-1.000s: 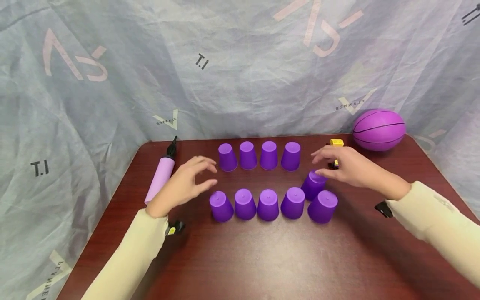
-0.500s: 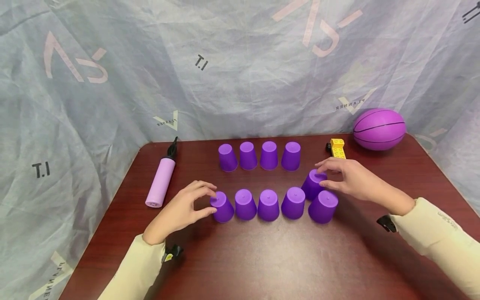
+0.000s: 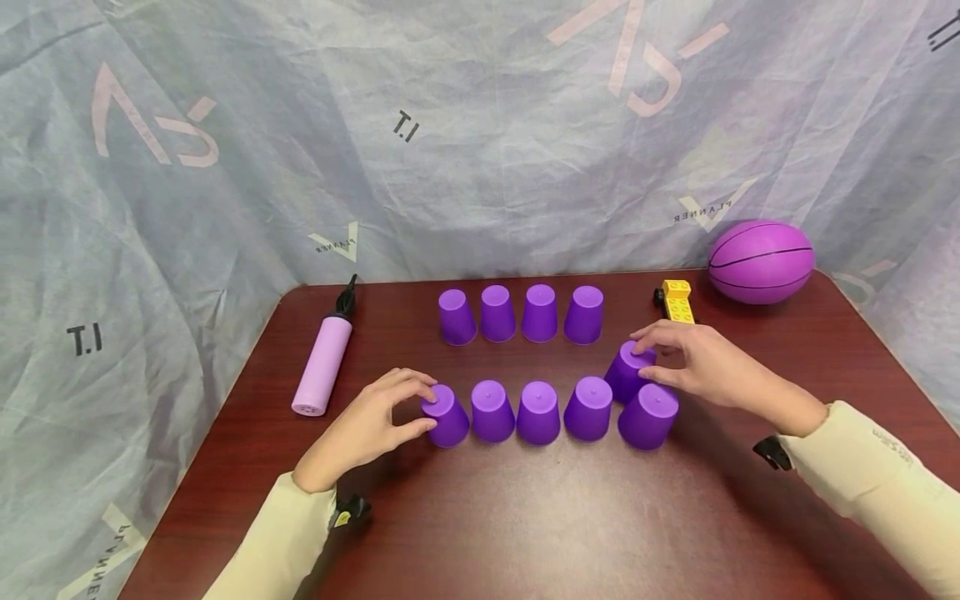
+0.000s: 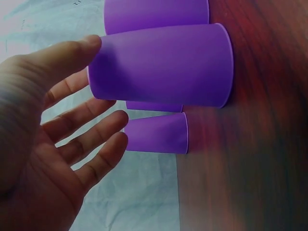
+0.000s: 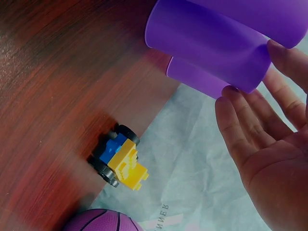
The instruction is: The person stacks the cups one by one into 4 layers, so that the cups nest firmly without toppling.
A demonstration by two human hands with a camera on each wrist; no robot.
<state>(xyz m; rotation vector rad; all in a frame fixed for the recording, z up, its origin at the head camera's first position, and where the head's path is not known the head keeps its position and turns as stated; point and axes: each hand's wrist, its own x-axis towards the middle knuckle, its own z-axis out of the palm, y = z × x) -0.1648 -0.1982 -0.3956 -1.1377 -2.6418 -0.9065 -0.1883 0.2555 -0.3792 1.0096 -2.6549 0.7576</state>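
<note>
Purple cups stand upside down in two rows on the dark wooden table (image 3: 510, 525). My left hand (image 3: 367, 425) pinches the leftmost front cup (image 3: 452, 423) near its base, thumb on the near side, fingers beyond; the left wrist view shows the thumb on that cup (image 4: 163, 67). With thumb and fingertips, my right hand (image 3: 708, 367) grips a cup (image 3: 624, 375) just behind the front row's right end. In the right wrist view this cup (image 5: 207, 43) lies between thumb and fingers. The rightmost front cup (image 3: 647, 421) partly hides it. Both held cups appear to rest on the table.
Several cups (image 3: 540, 317) form the back row. A pink hand pump (image 3: 322, 367) lies at the left. At the back right are a yellow toy-brick vehicle (image 3: 678, 304) and a purple ball (image 3: 761, 262). A grey printed sheet (image 3: 480, 167) hangs behind the table.
My left hand has come down toward me onto the leftmost front cup and taken hold of it. The right hand has lowered slightly around its cup. The cups have stayed in place.
</note>
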